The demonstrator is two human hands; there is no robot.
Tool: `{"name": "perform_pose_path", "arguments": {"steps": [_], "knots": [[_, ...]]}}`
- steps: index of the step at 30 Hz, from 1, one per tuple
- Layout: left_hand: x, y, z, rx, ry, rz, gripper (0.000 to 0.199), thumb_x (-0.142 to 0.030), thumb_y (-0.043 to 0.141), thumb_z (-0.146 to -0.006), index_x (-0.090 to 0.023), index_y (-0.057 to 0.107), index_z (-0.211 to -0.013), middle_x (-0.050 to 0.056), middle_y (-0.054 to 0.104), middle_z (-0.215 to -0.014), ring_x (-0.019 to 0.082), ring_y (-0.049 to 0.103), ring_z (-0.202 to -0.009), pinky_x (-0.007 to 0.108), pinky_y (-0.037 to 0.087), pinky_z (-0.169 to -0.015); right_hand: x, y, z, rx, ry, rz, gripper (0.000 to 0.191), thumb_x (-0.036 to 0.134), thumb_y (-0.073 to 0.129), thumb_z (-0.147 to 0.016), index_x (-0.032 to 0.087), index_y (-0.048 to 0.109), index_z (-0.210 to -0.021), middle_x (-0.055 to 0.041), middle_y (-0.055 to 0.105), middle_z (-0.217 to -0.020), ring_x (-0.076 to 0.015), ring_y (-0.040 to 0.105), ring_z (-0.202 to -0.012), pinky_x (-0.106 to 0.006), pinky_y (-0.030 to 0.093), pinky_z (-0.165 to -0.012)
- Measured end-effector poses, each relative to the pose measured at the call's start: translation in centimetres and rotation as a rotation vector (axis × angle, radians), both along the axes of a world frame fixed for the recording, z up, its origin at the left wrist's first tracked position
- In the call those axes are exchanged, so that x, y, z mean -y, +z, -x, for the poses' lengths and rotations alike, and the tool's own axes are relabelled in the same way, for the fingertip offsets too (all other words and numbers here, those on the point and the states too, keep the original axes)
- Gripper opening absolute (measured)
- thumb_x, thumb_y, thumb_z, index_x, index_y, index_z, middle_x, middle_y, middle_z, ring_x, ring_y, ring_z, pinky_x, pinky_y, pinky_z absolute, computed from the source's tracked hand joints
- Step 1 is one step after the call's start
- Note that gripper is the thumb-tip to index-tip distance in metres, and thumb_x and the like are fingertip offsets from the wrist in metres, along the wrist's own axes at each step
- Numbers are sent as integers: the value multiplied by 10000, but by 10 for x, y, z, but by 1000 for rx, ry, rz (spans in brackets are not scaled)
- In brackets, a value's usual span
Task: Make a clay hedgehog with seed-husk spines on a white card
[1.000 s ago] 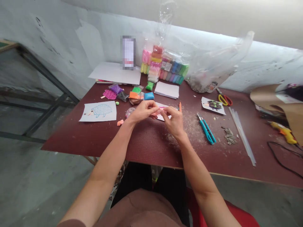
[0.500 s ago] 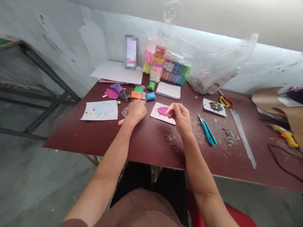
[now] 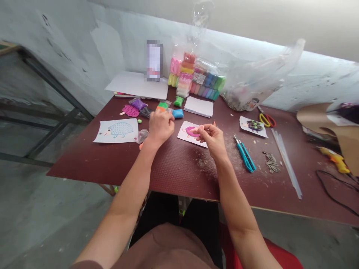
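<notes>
While the right hand point(image 3: 213, 139) pinches a pale pink lump of clay point(image 3: 199, 128) between thumb and fingertips over the middle card point(image 3: 189, 139), the left hand point(image 3: 160, 127) is held with its fingers curled down beside the colored packets; whether it grips anything cannot be told.

Three cards with animal drawings lie on the table point(image 3: 179, 170): the middle card with a magenta body, a blue-dotted hedgehog card point(image 3: 117, 130) to the left, and a dark, spiny hedgehog card point(image 3: 254, 127) to the right. Six small clay packets are visible: one purple point(image 3: 138, 104), one black point(image 3: 146, 112), two green, one orange and one blue point(image 3: 177, 113). The left hand partly covers the orange one, and its forearm overlaps a peach lump point(image 3: 141, 146).

Behind them stand a stack of blank paper point(image 3: 198, 107), clear bags of multicolored clay point(image 3: 207, 84) and a crumpled translucent plastic bag point(image 3: 246, 87). One pair of scissors point(image 3: 266, 118) with yellow and red handles lies near the dark card. Nearer the front are a slim teal cutter point(image 3: 245, 155), a heap of small, narrow grayish pieces point(image 3: 270, 163), long translucent sticks point(image 3: 286, 164) and a yellow glue gun point(image 3: 338, 160). Pale dust speckles the dark red, finely textured tabletop.
</notes>
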State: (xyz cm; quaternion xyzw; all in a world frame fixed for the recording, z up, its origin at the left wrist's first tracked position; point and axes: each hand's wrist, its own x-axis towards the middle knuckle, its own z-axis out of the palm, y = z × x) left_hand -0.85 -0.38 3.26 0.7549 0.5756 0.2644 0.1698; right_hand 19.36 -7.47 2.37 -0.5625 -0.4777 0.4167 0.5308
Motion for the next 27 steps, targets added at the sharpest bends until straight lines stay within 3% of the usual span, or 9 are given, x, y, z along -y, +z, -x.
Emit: {"name": "perform_pose_path", "arguments": {"steps": [3,6,10,17,21,27], "knots": [[4,4,-5,386,-271,235,274,-190,596,-919,-126,815,-1071,110,805,-1018,222,707,-930,352,568,-862,1,1,2,-11,44,4,462,643,771,-821,198,688,-913,-90,816,-963,-112,652,-630,-255,523,-586],[10,5,-7,617,-516,468,311,-368,702,-902,-131,819,-1066,94,809,-969,148,681,-747,261,549,-680,2,2,4,-24,52,-16,430,608,780,-829,197,700,-929,-71,802,-941,-114,653,-645,-256,516,-594],[13,1,-10,779,-457,528,314,-405,814,-810,-112,815,-921,84,783,-809,118,652,-631,244,539,-617,2,3,8,1,53,-44,384,571,804,-814,198,747,-890,-30,759,-819,-118,615,-636,-254,491,-575],[13,-2,-17,836,-417,578,411,-442,876,-762,-106,804,-987,73,773,-783,115,652,-576,233,532,-542,3,4,11,73,119,-35,418,599,767,-830,192,804,-918,-30,746,-786,-123,578,-623,-265,480,-570],[14,-3,-20,863,-417,576,402,-439,881,-754,-106,809,-967,80,787,-843,117,669,-604,248,565,-581,3,4,14,82,82,-32,390,572,790,-802,195,799,-904,-21,734,-760,-122,586,-598,-267,483,-548],[7,-10,-17,972,-373,486,311,-383,881,-757,-116,756,-854,38,738,-719,119,685,-601,254,586,-611,1,8,-2,66,-48,-84,332,497,836,-763,200,701,-823,-10,721,-735,-106,588,-542,-246,451,-491]]}}
